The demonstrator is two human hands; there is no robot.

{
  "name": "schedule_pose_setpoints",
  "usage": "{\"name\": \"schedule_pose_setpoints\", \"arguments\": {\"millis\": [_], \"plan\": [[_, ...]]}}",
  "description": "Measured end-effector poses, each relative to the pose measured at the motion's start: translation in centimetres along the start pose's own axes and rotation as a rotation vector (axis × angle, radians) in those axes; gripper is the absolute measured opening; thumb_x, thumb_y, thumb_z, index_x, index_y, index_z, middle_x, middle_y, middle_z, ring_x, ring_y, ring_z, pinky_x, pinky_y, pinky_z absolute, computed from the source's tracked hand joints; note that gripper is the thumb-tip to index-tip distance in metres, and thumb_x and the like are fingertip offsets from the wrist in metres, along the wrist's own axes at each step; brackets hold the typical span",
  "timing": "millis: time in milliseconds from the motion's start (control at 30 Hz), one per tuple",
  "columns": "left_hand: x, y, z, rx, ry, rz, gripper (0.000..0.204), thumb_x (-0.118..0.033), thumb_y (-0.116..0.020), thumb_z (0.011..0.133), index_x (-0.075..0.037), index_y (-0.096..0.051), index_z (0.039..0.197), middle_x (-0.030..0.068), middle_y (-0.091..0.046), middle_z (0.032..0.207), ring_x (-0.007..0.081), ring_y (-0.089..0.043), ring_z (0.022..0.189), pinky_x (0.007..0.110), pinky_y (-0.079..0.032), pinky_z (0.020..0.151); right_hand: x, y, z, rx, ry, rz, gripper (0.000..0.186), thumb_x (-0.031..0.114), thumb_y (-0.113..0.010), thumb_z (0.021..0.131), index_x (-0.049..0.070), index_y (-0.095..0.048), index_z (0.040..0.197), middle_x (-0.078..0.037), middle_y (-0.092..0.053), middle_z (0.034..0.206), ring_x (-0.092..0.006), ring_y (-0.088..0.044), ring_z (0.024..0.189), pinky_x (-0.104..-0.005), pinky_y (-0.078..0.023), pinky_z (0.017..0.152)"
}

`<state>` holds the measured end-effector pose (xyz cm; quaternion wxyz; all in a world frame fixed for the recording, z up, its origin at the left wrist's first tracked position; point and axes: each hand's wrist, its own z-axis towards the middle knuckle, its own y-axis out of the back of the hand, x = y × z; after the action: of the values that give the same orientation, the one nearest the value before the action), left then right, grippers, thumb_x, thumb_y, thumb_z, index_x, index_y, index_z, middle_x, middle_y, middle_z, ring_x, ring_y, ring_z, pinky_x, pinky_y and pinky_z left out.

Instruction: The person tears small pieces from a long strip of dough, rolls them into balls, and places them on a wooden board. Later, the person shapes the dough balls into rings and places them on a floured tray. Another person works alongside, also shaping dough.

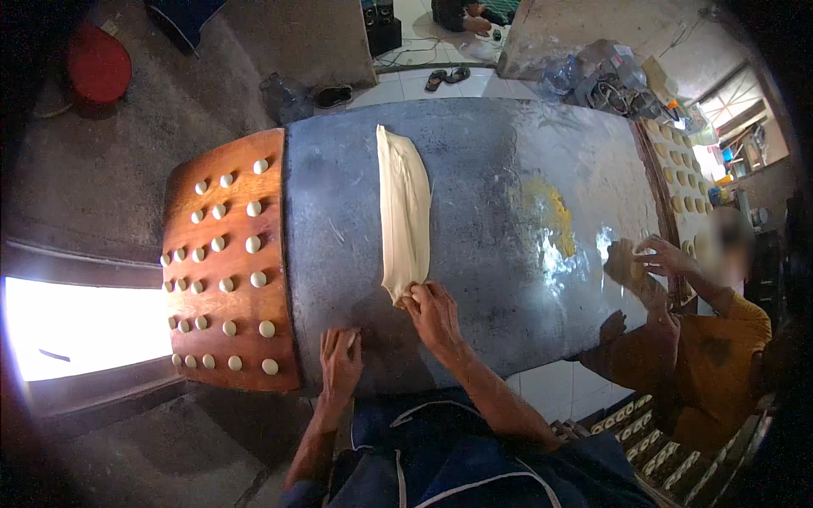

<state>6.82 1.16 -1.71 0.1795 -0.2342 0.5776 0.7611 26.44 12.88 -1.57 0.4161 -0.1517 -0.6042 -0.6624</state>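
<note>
Nearest is a dark blue garment with white piping (483,470). Above it, the left hand (340,362) is at the near edge of the table, fingers curled in; whether it pinches anything, I cannot tell. Just beyond and to its right, the right hand (434,315) has thumb and fingers pressed together on the near end of a long, pale dough strip (405,212). The strip lies lengthwise away from the person, left of the middle of the dark grey worktable (474,237), its surface creased along its length.

Along the table's left side, an orange-brown wooden board (241,305) bears rows of small, round dough balls (253,245), spaced apart. At lower right, slatted racks (652,457) carry pale shaped pieces. A co-worker in a mustard-yellow shirt (720,356) is at the right, a hand (666,256) out at the table's end; beyond, another board (694,203) holds pale rounds.

Past the far edge lie a heap of bags and packaging (614,80), any print too small to make out, and dark sandals (447,78) on white tiles. Farthest, someone sits beyond a doorway, partly cut off.
</note>
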Motion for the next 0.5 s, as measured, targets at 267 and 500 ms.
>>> {"name": "schedule_pose_setpoints", "arguments": {"millis": [267, 500], "plan": [[-4.0, -2.7, 7.0, 0.179, 0.107, -0.251, 0.012, -0.007, -0.072, 0.089, -0.002, -0.071, 0.099, 0.0161, -0.067, 0.098, 0.0314, -0.065, 0.088, 0.041, -0.053, 0.077, 5.1, 11.4, -7.9, 0.619, -0.27, 0.339, 0.018, 0.02, -0.07, 0.093, 0.005, -0.067, 0.102, -0.015, -0.07, 0.096, -0.0327, -0.071, 0.084, -0.0437, -0.056, 0.074], [0.8, 0.4, -3.3, 0.15, 0.075, 0.027, 0.028, -0.008, -0.078, 0.085, -0.003, -0.062, 0.106, 0.0176, -0.063, 0.1, 0.0358, -0.058, 0.098, 0.046, -0.043, 0.087, -5.3, 9.4, -9.3, 0.402, -0.151, -0.477, 0.042, 0.036, -0.072, 0.093, 0.001, -0.063, 0.114, -0.022, -0.062, 0.116, -0.0413, -0.058, 0.114, -0.0536, -0.048, 0.095]]}}
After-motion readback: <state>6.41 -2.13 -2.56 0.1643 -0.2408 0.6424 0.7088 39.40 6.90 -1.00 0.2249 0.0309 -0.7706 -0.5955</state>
